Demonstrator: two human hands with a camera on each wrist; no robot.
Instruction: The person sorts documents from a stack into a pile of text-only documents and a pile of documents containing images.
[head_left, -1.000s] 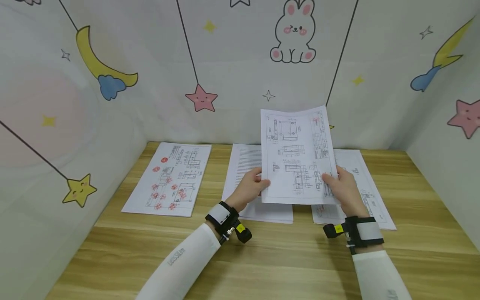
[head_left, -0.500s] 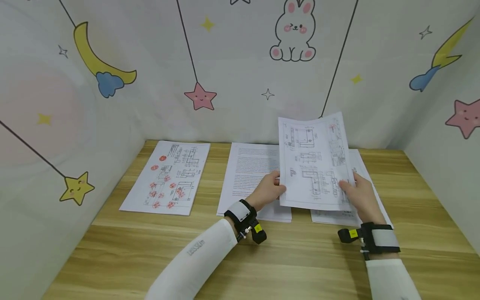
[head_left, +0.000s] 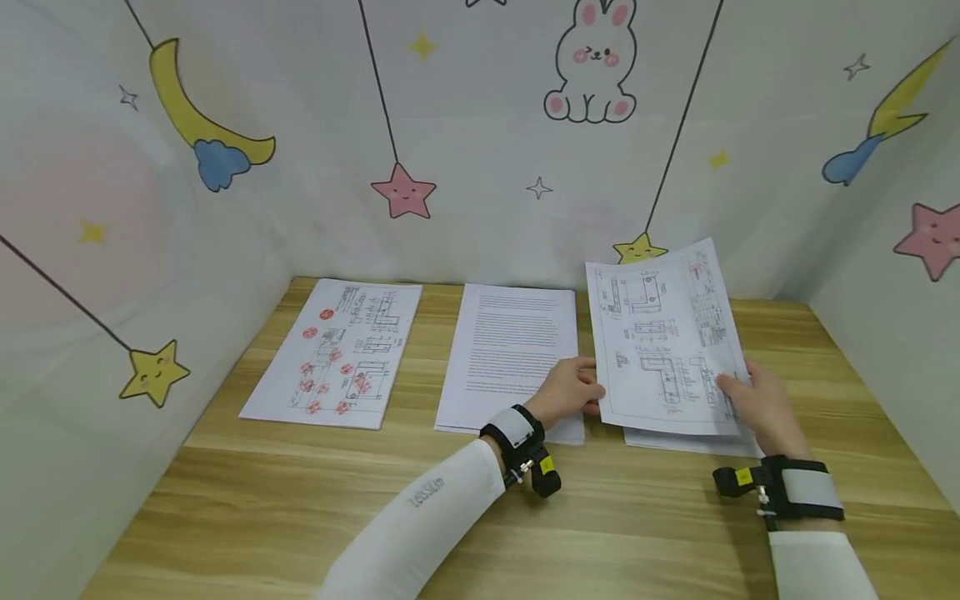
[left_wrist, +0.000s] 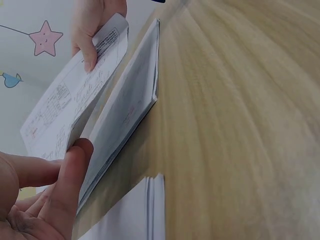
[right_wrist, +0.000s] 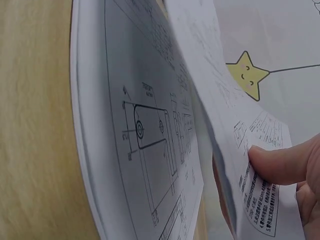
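Both hands hold up a sheet of paper (head_left: 652, 350) printed with technical drawings and a small red mark. My left hand (head_left: 566, 390) pinches its left edge between thumb and fingers, as the left wrist view also shows. At the lower right edge, my right hand (head_left: 765, 408) pinches it with the thumb (right_wrist: 282, 162) on the printed face. Under the held sheet lies the right paper stack (right_wrist: 150, 130), its top page a line drawing; in the head view it is mostly hidden. The sheet tilts above this stack, a gap showing between them.
A stack of text pages (head_left: 510, 350) lies in the middle of the wooden table (head_left: 300, 500). Further left is a stack of drawings with red stamps (head_left: 337, 350). A white cloth wall (head_left: 480, 125) with cartoon prints stands behind the table.
Both hands have carried the sheet to the right and slightly down, from over the gap between the middle and right stacks to over the right stack. The middle stack's text now shows more fully.
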